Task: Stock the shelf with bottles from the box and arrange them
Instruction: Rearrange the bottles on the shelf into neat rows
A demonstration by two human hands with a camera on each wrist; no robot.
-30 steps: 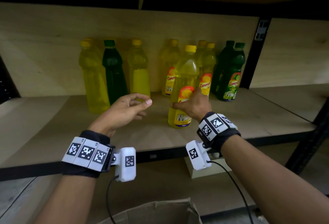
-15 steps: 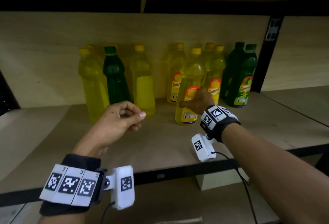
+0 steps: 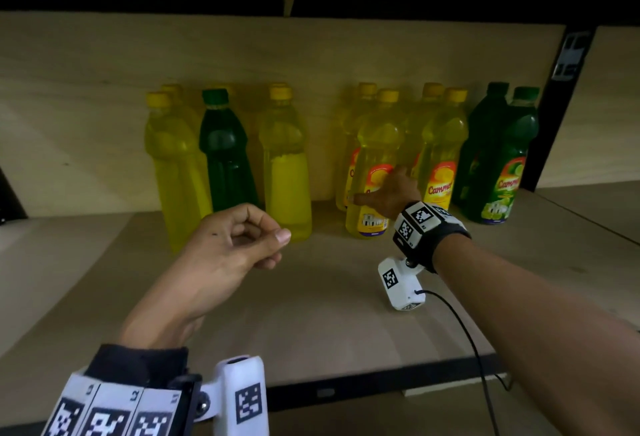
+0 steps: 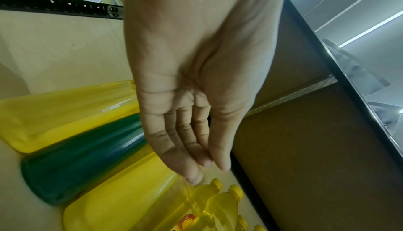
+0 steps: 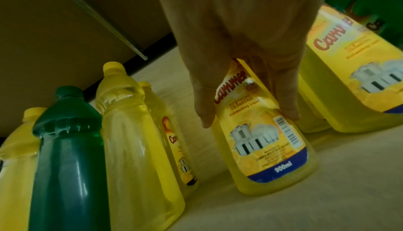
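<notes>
A yellow Cammer lemon bottle (image 3: 375, 145) (image 5: 261, 141) stands upright on the wooden shelf (image 3: 346, 304), just in front of the back row. My right hand (image 3: 386, 195) (image 5: 247, 118) grips it around the label, thumb on the left side and fingers on the right. My left hand (image 3: 242, 241) (image 4: 202, 165) hovers above the shelf in front of the left group of bottles, fingers loosely curled and holding nothing. That group holds a yellow bottle (image 3: 173, 165), a green bottle (image 3: 225, 158) and another yellow bottle (image 3: 287, 172), all without labels facing me.
More labelled yellow bottles (image 3: 441, 165) and two green bottles (image 3: 502, 165) stand at the right, against the back panel. A black upright post (image 3: 554, 106) closes the bay on the right. The shelf's black front edge (image 3: 346, 390) runs below my wrists.
My right hand has pushed the held yellow bottle back from the shelf's front toward the back row. The left hand has curled slightly and stayed near the left group. The box has left view.
</notes>
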